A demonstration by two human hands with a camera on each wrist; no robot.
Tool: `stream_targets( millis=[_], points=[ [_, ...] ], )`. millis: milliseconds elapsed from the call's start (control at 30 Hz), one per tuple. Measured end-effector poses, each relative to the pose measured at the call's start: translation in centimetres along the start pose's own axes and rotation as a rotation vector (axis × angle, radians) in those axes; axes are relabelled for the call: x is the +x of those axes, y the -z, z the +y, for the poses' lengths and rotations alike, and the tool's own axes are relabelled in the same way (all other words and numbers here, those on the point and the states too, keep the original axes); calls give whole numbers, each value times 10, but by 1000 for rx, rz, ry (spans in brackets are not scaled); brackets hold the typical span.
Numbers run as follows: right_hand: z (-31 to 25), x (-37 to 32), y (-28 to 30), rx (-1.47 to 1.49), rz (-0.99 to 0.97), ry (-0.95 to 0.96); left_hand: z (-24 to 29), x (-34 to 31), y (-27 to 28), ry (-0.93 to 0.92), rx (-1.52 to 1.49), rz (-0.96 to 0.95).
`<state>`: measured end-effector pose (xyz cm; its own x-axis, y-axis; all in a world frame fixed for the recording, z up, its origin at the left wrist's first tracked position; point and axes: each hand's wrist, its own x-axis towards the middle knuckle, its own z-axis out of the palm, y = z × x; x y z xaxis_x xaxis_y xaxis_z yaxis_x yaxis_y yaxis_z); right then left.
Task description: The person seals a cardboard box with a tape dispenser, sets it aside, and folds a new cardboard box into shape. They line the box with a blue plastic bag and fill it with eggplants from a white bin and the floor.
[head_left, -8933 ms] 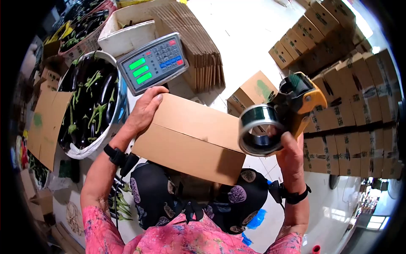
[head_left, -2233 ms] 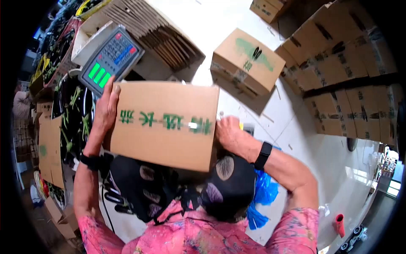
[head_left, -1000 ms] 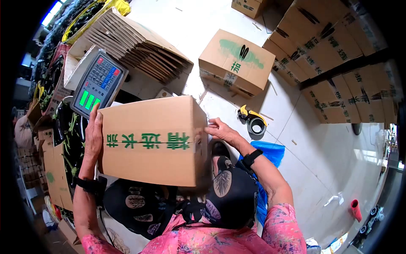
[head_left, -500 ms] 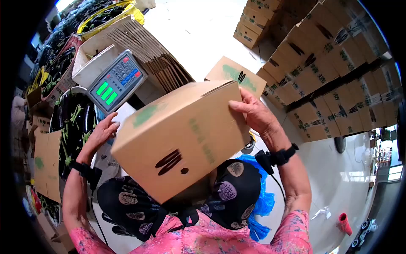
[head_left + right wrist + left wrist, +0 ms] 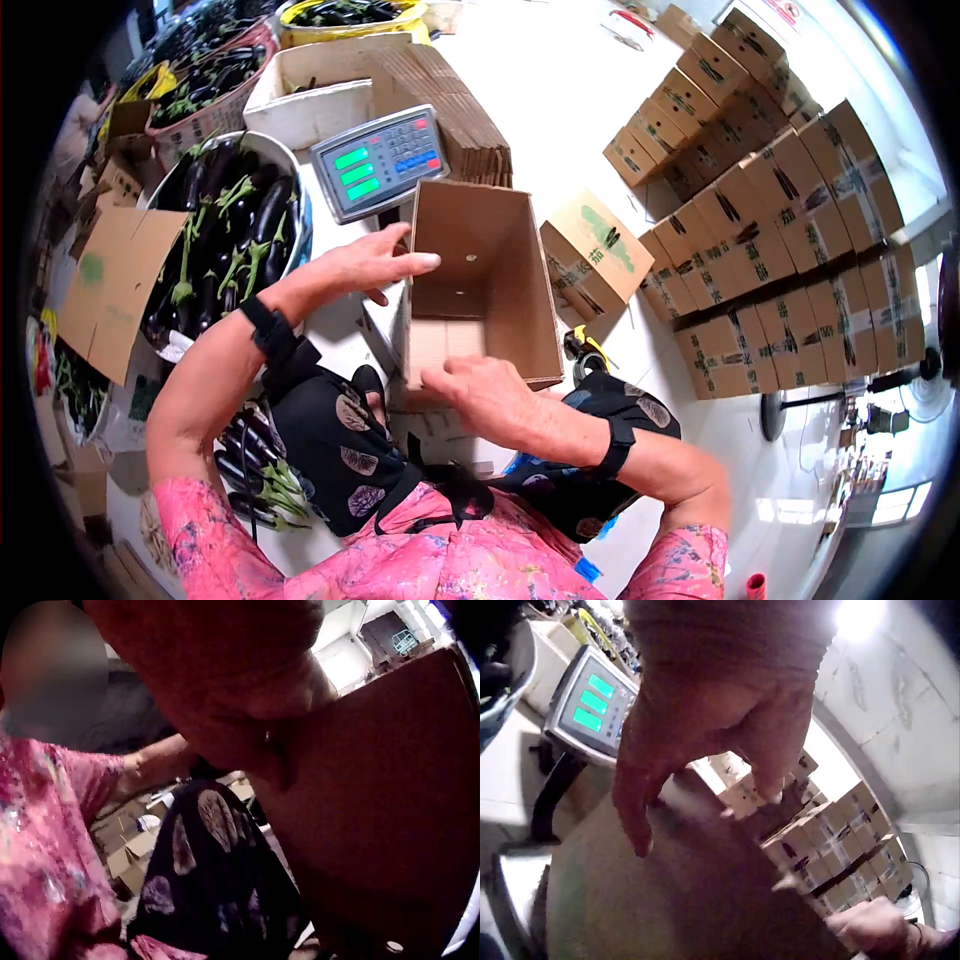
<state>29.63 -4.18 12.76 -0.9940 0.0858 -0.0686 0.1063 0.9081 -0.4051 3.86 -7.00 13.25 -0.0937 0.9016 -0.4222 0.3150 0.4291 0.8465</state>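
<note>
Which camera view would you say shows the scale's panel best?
The head view: it shows the panel clearly, green windows and keypad together. The left wrist view shows the green windows, but the left hand hides part of the keypad; the right wrist view doesn't show it.

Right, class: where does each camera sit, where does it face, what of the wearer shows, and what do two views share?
Head: on the head, facing forward and down at the open cardboard box; left hand, right hand, pink top and patterned trousers show.
Left wrist: on that wrist, looking past the left hand across the box toward stacked cartons; right hand also shows.
Right wrist: on that wrist, looking past the right hand at the box; top and trousers show too.
Shared: head and left wrist share the scale display.
</note>
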Motion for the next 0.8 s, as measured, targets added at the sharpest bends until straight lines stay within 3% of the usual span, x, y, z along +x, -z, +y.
stream_targets(
  millis=[33,100,200,267,333,400,433,467,533,567,667,733,800],
  points=[
    [1,-3,-10,24,-84,11,-1,2,1,116,29,-20],
    [7,-10,-16,76,-248,23,-16,4,3,99,54,1],
    [21,-15,3,123,225,70,-24,9,6,117,0,-20],
    [50,-5,28,-130,415,-75,-8,8,2,150,-72,-25],
    [96,8,24,-209,627,-355,-9,21,-5,137,23,-19],
    [144,10,7,-104,567,-628,-11,31,-15,118,154,15],
    [149,11,11,252,453,-722,-10,32,-18,122,49,-27],
    [180,8,-19,576,437,-714,-21,34,-18,20,-41,-25],
    [167,7,-3,598,330,-851,-43,34,-15,-183,-220,-23],
    [176,2,-9,762,353,-854,-48,33,-8,-58,-290,-48],
    [166,-5,2,1112,445,-947,-81,28,4,-49,-392,-51],
    [186,-14,-20,1488,517,-844,-99,25,11,-86,-506,-49],
    [209,-17,-56,1374,551,-892,-118,26,10,-108,-650,-13]
  ],
)
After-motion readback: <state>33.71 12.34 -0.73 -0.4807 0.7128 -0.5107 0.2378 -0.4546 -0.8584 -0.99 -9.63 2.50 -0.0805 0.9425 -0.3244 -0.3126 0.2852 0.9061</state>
